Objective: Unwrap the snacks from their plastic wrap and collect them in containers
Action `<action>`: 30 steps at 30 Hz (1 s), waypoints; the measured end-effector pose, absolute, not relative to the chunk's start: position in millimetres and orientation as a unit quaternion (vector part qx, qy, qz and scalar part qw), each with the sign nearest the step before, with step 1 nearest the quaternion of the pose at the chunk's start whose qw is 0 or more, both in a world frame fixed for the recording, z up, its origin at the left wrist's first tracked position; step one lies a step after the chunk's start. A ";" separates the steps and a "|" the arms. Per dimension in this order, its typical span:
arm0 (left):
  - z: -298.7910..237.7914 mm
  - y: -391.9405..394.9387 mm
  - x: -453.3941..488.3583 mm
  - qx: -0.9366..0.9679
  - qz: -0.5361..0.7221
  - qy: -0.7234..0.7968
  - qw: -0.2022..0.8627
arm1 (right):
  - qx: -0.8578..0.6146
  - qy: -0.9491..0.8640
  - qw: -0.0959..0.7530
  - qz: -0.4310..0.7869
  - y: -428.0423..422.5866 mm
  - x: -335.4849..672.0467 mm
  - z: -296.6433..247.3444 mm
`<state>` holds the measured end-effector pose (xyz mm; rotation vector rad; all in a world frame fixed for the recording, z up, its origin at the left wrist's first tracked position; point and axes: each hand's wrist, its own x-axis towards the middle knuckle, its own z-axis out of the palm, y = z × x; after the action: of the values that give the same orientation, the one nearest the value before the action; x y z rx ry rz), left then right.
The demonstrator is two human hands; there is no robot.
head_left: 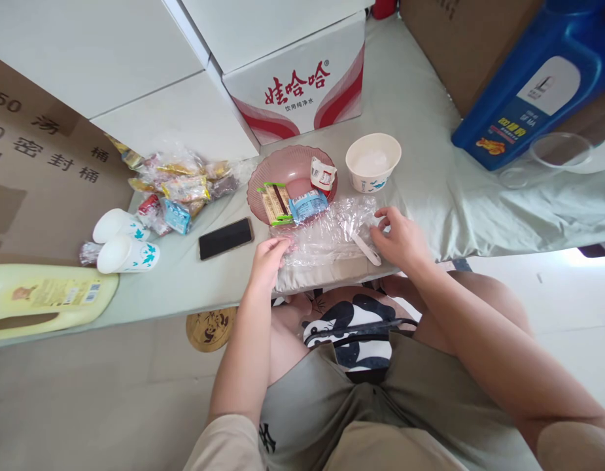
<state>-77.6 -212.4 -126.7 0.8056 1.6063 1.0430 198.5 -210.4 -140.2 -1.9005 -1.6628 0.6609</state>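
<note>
A crinkled clear plastic bag (316, 242) lies spread along the bench's front edge, between my two hands. At its left edge my left hand (269, 261) is closed, pinching the film between thumb and fingers. My right hand (401, 239) has its fingers curled together on the bag's right edge. A white plastic spoon (365, 248) lies at the right part of the bag, close to my right fingertips; I cannot tell if it is inside or on top. Just behind, a pink ribbed plate (265, 171) holds several wrapped snacks, among them a blue packet (308, 207).
A white paper bowl (373, 163) stands right of the plate. To the left are a phone (226, 239), snack packets (184, 186), two tipped paper cups (130, 254) and a yellow jug (51, 297). A blue bottle (522, 85) and a clear cup (560, 157) are at right.
</note>
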 end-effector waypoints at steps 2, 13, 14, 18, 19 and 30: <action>-126.8 -212.8 -76.6 0.340 0.423 0.670 0.506 | -0.698 -0.619 0.265 0.244 -210.9 198.6 -139.7; -129.1 -211.8 -66.1 0.395 0.385 0.660 0.511 | -0.688 -0.630 0.271 0.238 -210.3 197.2 -139.2; -128.9 -211.6 -65.6 0.396 0.384 0.659 0.512 | -0.687 -0.630 0.273 0.237 -210.1 197.2 -140.7; -127.0 -212.3 -64.7 0.400 0.380 0.657 0.514 | -0.673 -0.639 0.324 0.185 -211.5 196.2 -145.9; -126.3 -212.7 -64.7 0.403 0.378 0.657 0.512 | -0.663 -0.643 0.355 0.145 -212.7 195.8 -146.3; -118.1 -221.9 -51.3 0.404 0.397 0.651 0.504 | -0.353 -0.863 0.341 0.118 -242.9 172.6 -141.9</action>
<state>-51.3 -221.9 -118.1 0.9761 1.5720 0.9594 172.6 -242.9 -141.9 -0.9169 -2.2453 0.3063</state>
